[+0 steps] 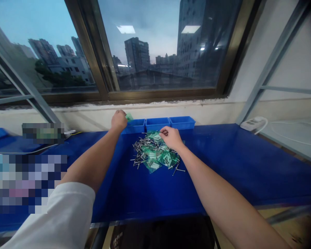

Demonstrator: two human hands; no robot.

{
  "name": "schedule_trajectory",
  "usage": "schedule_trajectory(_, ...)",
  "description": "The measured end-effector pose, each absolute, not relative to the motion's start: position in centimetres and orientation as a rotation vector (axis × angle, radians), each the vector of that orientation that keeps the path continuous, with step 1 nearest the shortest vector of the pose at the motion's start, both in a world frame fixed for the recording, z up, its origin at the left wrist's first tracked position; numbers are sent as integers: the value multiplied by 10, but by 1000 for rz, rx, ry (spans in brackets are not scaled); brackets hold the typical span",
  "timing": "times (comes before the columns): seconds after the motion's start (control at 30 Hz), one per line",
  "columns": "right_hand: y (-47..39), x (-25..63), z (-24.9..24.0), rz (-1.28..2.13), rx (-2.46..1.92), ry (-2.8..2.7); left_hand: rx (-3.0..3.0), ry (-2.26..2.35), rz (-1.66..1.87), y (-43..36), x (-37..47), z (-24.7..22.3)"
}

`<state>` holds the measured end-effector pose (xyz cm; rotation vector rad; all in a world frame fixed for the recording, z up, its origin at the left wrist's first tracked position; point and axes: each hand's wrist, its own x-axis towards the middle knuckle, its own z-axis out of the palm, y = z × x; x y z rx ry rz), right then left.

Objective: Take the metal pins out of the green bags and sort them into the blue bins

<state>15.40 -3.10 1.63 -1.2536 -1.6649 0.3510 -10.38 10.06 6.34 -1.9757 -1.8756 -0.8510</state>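
My left hand (pixel 119 120) is closed on a small green plastic packet (pixel 129 117), held up at the left blue bin (pixel 136 128). Over the right side of a pile is my right hand (pixel 171 138), its fingers pinched together; whether anything sits between them I cannot make out. Loose silver screws (pixel 138 159) and several green plastic packets (pixel 152 165) make up the pile, which lies on the blue tabletop (pixel 150 197). Some packets show pale, slim pieces inside.
A middle blue bin (pixel 158 123) and a right blue bin (pixel 182 122) line up against the wall behind the pile. A white power strip (pixel 254 122) with a cable rests at the right. Grey metal frames (pixel 259 86) rise on both sides. Blurred-out items cover the left.
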Motion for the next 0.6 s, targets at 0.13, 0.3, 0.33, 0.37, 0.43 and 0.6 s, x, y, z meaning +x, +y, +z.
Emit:
schedule_trajectory(0.13, -33, 154, 18, 362, -1247, -1670, -2116, -1709, -817, 95, -104, 59)
schedule_trajectory(0.3, -32, 154, 17, 359, -1217, -1677, -2196, -1987, -607, 99, -111, 56)
schedule_trajectory(0.33, -31, 155, 16, 359, -1211, -1670, -2145, -2073, -676, 97, -111, 56)
schedule_trajectory(0.37, -30, 155, 15, 360, -1207, -1660, -2104, -2124, -772, 93, -111, 57)
schedule_trajectory(0.43, -27, 155, 14, 373, -1197, -1628, -2036, -2154, -1013, 80, -106, 57)
schedule_trajectory(0.6, -20, 156, 9, 484, -1172, -1497, -2279, -1900, -1621, 38, -68, 42)
